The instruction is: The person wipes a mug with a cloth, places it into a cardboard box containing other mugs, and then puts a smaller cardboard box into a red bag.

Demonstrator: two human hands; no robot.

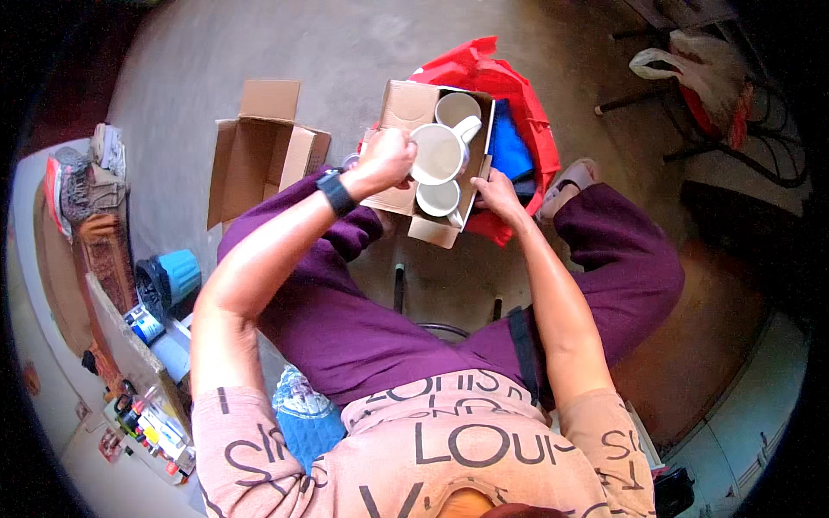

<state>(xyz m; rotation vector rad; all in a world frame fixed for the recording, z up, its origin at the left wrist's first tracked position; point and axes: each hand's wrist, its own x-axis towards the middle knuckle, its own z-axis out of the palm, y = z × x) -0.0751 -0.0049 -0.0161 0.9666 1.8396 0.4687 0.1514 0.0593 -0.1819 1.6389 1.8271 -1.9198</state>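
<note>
A white mug [438, 154] is in my left hand [386, 157], held at its left side above an opened cardboard box [407, 107]; its handle points to the upper right. Two more white mugs sit in the box, one at the far end [457, 109] and one at the near end [438, 198]. My right hand [499, 193] grips the right edge of the box by a raised flap. Behind and to the right of the box lies a red bag [539, 123] with a blue item [510, 144] in it.
Another open cardboard box [261, 155] stands on the floor at the left. A light blue bin [178, 275] with a black liner is at the lower left. Shoes [65, 188] lie at the far left. At the upper right, a plastic bag [712, 78] rests on a metal-legged stand.
</note>
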